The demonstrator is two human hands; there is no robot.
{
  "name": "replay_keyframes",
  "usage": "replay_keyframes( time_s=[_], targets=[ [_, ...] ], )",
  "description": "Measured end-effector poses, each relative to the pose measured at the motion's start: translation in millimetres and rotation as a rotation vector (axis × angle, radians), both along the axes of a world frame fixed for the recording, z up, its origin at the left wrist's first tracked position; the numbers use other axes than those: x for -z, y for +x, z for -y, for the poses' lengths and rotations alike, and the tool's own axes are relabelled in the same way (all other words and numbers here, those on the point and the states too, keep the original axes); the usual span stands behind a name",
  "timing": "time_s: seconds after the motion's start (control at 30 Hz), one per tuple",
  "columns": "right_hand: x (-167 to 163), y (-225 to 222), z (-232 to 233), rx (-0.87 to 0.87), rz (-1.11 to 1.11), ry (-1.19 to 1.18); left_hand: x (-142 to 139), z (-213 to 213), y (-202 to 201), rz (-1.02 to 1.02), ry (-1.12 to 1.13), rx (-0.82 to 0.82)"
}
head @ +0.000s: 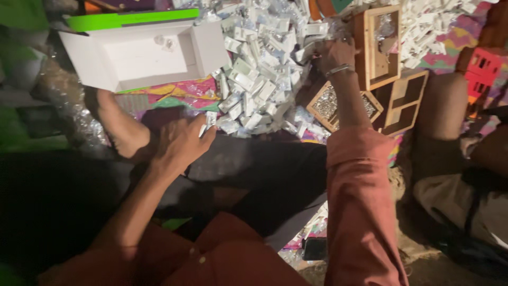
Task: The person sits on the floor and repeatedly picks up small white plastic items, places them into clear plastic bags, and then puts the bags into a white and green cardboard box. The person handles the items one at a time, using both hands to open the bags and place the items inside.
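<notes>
A small white packet is pinched between the closed fingertips of the left hand, which is held low over the dark-trousered lap, just at the near edge of the patterned cloth on which everything lies. The right hand is stretched out to the far side of the cloth and is pressed into the heap of white packets; its fingers are curled down among them, but whether anything is actually gripped cannot be told, as the fingertips are buried and blurred. A metal bangle is worn at that wrist.

An open white box with a green lid is set at the far left corner of the cloth, well apart from the left hand. Wooden trays are stood just beside the right hand, one of them filled with small glittering pieces.

Some risks can be judged. The single packet is held only at its end, so it could be dropped into the lap. The heap is loose and steep, so packets could be pushed off the cloth's edge by the right hand. The tray of glittering pieces lies close under the right forearm and could be knocked and spilled. A bare foot is rested near the box.
</notes>
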State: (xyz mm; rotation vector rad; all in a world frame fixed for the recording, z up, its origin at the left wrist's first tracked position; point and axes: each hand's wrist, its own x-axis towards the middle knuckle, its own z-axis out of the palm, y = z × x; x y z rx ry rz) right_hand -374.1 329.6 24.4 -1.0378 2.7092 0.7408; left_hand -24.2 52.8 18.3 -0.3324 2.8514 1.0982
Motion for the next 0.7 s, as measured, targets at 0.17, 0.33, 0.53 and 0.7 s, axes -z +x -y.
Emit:
replay_keyframes(
  time_s=[0.17,0.33,0.53,0.7],
  targets=[
    [6.4,4.8,-3.6,-0.068,0.004,0.036,5.9,-0.4,1.7,-0.002,0.019,-0.007],
    [-37.5,21.2,6.9,-0.041,0.138,-0.677,15.0,-1.3,1.0,0.017,0.072,-0.016],
    [-72.7,77.6,94.2,-0.026,0.696,-1.398,19.3,-0.9,3.2,-0.018,0.064,-0.039],
    [-63.3,116.3,140.1,0.006,0.475,-0.964,10.9,5.0,1.7,0.019,0.038,-0.065]
  ],
)
